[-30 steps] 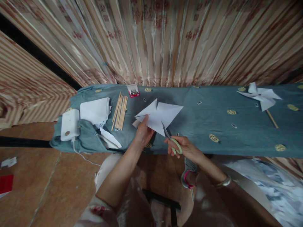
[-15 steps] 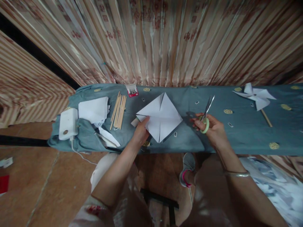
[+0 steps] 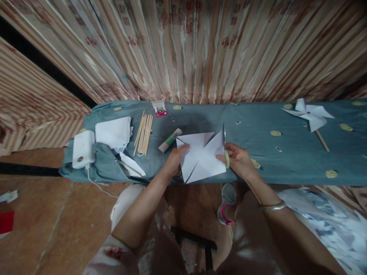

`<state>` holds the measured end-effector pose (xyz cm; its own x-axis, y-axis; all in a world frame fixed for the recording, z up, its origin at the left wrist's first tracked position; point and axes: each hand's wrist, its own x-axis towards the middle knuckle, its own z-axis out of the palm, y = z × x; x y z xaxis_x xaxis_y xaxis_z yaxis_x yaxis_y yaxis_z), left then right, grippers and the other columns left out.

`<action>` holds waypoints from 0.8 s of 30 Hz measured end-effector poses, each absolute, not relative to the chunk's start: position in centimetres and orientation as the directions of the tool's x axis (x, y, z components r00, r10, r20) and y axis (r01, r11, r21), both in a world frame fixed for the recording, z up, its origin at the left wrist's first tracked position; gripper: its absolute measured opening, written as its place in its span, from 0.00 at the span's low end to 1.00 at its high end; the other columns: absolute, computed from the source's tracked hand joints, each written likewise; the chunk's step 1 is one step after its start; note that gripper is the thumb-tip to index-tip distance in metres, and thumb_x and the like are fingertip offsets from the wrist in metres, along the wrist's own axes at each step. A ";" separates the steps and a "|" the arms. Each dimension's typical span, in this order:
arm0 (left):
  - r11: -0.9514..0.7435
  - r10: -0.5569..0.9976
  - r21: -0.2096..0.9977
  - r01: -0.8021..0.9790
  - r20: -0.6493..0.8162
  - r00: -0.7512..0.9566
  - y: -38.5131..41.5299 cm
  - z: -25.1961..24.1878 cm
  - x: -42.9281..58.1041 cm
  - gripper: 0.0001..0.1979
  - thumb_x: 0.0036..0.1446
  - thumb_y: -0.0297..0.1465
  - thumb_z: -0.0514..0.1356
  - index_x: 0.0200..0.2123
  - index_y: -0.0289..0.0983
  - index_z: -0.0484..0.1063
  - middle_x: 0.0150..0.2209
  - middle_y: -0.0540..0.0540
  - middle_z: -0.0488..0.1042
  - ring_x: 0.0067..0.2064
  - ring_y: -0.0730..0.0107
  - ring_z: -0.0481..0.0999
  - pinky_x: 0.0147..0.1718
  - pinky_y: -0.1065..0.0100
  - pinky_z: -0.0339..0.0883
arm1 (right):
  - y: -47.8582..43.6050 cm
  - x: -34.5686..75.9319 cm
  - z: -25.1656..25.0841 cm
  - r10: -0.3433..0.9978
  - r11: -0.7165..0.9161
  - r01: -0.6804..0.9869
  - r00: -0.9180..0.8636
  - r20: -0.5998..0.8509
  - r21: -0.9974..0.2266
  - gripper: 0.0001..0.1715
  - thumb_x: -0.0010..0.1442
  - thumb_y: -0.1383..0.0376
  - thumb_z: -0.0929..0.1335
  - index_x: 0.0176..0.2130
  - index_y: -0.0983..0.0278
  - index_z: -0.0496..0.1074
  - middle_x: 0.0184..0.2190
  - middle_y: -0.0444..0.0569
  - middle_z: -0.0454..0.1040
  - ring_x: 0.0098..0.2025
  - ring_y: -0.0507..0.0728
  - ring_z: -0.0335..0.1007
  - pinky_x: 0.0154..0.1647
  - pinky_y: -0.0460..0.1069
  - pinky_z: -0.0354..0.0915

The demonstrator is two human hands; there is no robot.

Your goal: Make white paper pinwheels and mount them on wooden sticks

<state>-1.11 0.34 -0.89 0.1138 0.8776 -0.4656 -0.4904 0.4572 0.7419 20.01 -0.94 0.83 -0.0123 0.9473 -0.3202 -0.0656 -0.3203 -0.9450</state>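
Note:
A white paper square with cuts running in from its corners is lifted over the near edge of the table. My left hand pinches its left corner. My right hand grips scissors with pale green handles, blades pointing up and away, and also touches the paper's right edge. A glue stick lies on the cloth just left of the paper.
The table wears a teal cloth. At left lie a bundle of wooden sticks, a stack of white paper, a white device with a cord and a small pin packet. A finished paper pinwheel rests at far right.
My right hand has come back from the right with the scissors to the paper's right edge. The paper was turned and pulled nearer, uncovering the glue stick.

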 end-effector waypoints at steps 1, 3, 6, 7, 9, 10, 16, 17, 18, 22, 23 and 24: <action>0.433 0.891 0.738 -0.517 -0.438 0.121 0.3 -0.7 -1.0 0.16 0.46 0.39 0.67 0.35 0.34 0.77 0.30 0.43 0.81 0.41 0.54 0.81 0.40 0.63 0.72 | -0.9 19.8 0.6 0.946 -0.319 -0.103 0.024 -0.323 -0.942 0.28 0.29 0.61 0.81 0.31 0.61 0.71 0.21 0.38 0.75 0.23 0.52 0.69 0.25 0.47 0.64; 0.387 0.918 0.731 -0.562 -0.363 0.160 0.2 -0.3 -0.7 0.23 0.46 0.47 0.66 0.39 0.35 0.77 0.36 0.42 0.81 0.47 0.52 0.79 0.47 0.59 0.72 | -0.6 19.5 0.3 0.944 -0.281 -0.194 0.123 -0.307 -0.940 0.29 0.28 0.61 0.81 0.32 0.61 0.72 0.22 0.38 0.75 0.24 0.52 0.70 0.28 0.47 0.65; 0.357 0.933 0.752 -0.554 -0.262 0.247 -0.2 0.4 -0.2 0.32 0.44 0.54 0.64 0.44 0.35 0.75 0.45 0.40 0.80 0.53 0.49 0.75 0.52 0.55 0.69 | 0.0 19.1 -0.2 0.925 -0.191 -0.298 0.265 -0.273 -0.935 0.26 0.28 0.62 0.81 0.30 0.61 0.73 0.23 0.38 0.76 0.25 0.50 0.69 0.29 0.46 0.66; 0.348 0.934 0.773 -0.530 -0.239 0.265 -0.4 0.5 -0.1 0.34 0.44 0.55 0.64 0.45 0.35 0.75 0.46 0.39 0.79 0.54 0.48 0.74 0.52 0.53 0.69 | 0.2 19.1 -0.3 0.918 -0.172 -0.319 0.290 -0.269 -0.932 0.25 0.29 0.62 0.80 0.29 0.62 0.73 0.23 0.38 0.76 0.24 0.49 0.69 0.29 0.46 0.65; 0.298 0.944 0.839 -0.456 -0.188 0.271 -0.7 0.5 0.4 0.35 0.41 0.53 0.67 0.48 0.34 0.73 0.48 0.39 0.78 0.55 0.47 0.73 0.53 0.52 0.68 | 0.7 18.9 -0.5 0.912 -0.146 -0.345 0.316 -0.262 -0.927 0.24 0.29 0.62 0.80 0.29 0.61 0.72 0.23 0.38 0.76 0.23 0.49 0.68 0.27 0.45 0.64; 0.265 0.951 0.873 -0.409 -0.166 0.261 -0.8 0.4 0.6 0.36 0.40 0.50 0.69 0.49 0.34 0.73 0.49 0.39 0.77 0.55 0.47 0.73 0.54 0.52 0.67 | 0.9 18.7 -0.6 0.910 -0.142 -0.351 0.321 -0.262 -0.925 0.24 0.30 0.62 0.80 0.29 0.61 0.72 0.23 0.38 0.76 0.23 0.49 0.68 0.26 0.45 0.64; 0.171 0.978 0.952 -0.252 -0.135 0.157 -1.1 -0.8 2.4 0.32 0.38 0.39 0.73 0.48 0.35 0.71 0.45 0.41 0.78 0.50 0.55 0.76 0.52 0.56 0.69 | 1.3 17.2 -0.6 0.899 -0.159 -0.381 0.326 -0.293 -0.911 0.25 0.31 0.60 0.80 0.30 0.62 0.72 0.20 0.38 0.74 0.23 0.51 0.71 0.25 0.46 0.63; 0.163 0.980 0.954 -0.253 -0.126 0.157 -1.1 -0.8 2.5 0.32 0.39 0.39 0.73 0.48 0.35 0.71 0.46 0.42 0.78 0.50 0.56 0.76 0.52 0.57 0.69 | 1.4 17.1 -0.5 0.897 -0.158 -0.390 0.328 -0.297 -0.907 0.24 0.31 0.61 0.80 0.29 0.62 0.72 0.20 0.38 0.74 0.23 0.51 0.71 0.25 0.46 0.63; 0.156 0.980 0.954 -0.256 -0.118 0.157 -1.1 -0.8 2.6 0.32 0.39 0.39 0.72 0.48 0.35 0.71 0.46 0.41 0.78 0.49 0.56 0.76 0.51 0.57 0.69 | 1.5 17.2 -0.4 0.895 -0.154 -0.400 0.330 -0.299 -0.904 0.24 0.31 0.62 0.80 0.29 0.62 0.72 0.20 0.38 0.74 0.23 0.51 0.71 0.25 0.46 0.64; 0.117 0.988 0.948 -0.297 -0.080 0.134 -1.2 -0.4 2.2 0.36 0.41 0.41 0.72 0.53 0.37 0.67 0.51 0.39 0.75 0.52 0.54 0.75 0.53 0.56 0.68 | 2.1 18.4 0.1 0.879 -0.107 -0.436 0.379 -0.290 -0.893 0.22 0.33 0.64 0.79 0.29 0.62 0.70 0.19 0.36 0.73 0.21 0.51 0.70 0.25 0.47 0.67; 0.116 0.986 0.944 -0.309 -0.072 0.152 -1.3 -0.4 2.2 0.36 0.41 0.41 0.72 0.53 0.37 0.67 0.52 0.39 0.74 0.53 0.54 0.74 0.53 0.55 0.68 | 2.3 18.8 0.2 0.875 -0.095 -0.444 0.390 -0.288 -0.891 0.21 0.34 0.65 0.79 0.29 0.62 0.70 0.19 0.36 0.73 0.21 0.51 0.70 0.26 0.47 0.68; 0.123 0.982 0.940 -0.317 -0.069 0.177 -1.4 -0.4 2.2 0.36 0.41 0.41 0.72 0.53 0.38 0.67 0.53 0.39 0.73 0.54 0.53 0.74 0.52 0.54 0.68 | 2.4 19.0 0.3 0.872 -0.086 -0.452 0.397 -0.287 -0.888 0.21 0.34 0.66 0.78 0.29 0.62 0.69 0.20 0.36 0.73 0.21 0.51 0.70 0.26 0.48 0.69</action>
